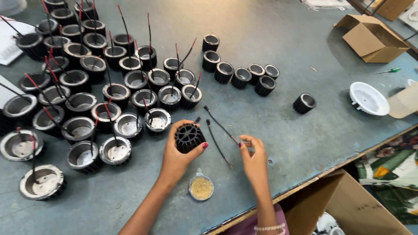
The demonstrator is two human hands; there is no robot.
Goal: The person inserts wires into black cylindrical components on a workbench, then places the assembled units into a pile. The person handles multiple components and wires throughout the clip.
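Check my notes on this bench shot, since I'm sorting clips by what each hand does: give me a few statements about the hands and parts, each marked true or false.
1. The left hand holds a black finned housing. True.
2. The right hand rests flat on the table, holding nothing. False: its fingers pinch the end of a thin black wire.
3. A small round dish of yellowish bits sits between the two forearms. True.
4. The white round fixture lies among the wired housings on the left. False: it lies at the right, near another person's arm.
5. The open cardboard box sits at the upper right. True.
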